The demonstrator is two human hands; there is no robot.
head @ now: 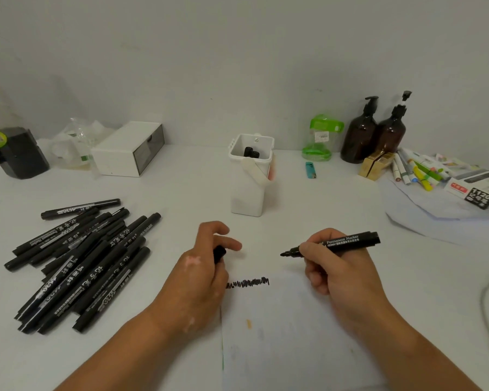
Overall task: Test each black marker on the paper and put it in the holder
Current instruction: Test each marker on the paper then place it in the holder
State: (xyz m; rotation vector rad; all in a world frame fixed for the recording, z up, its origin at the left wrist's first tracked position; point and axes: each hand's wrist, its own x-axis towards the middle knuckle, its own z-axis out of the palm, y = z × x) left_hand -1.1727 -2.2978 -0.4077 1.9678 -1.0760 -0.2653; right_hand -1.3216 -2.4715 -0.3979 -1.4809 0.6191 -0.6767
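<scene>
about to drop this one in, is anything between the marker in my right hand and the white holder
Nothing visible does. Only bare table lies between the marker in the right hand and the holder, whose top is open. The cap is off, held in the left hand.

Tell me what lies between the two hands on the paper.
In the head view, a black zigzag scribble on the paper lies between the left hand and the right hand, closer to the left; otherwise bare paper.
</scene>
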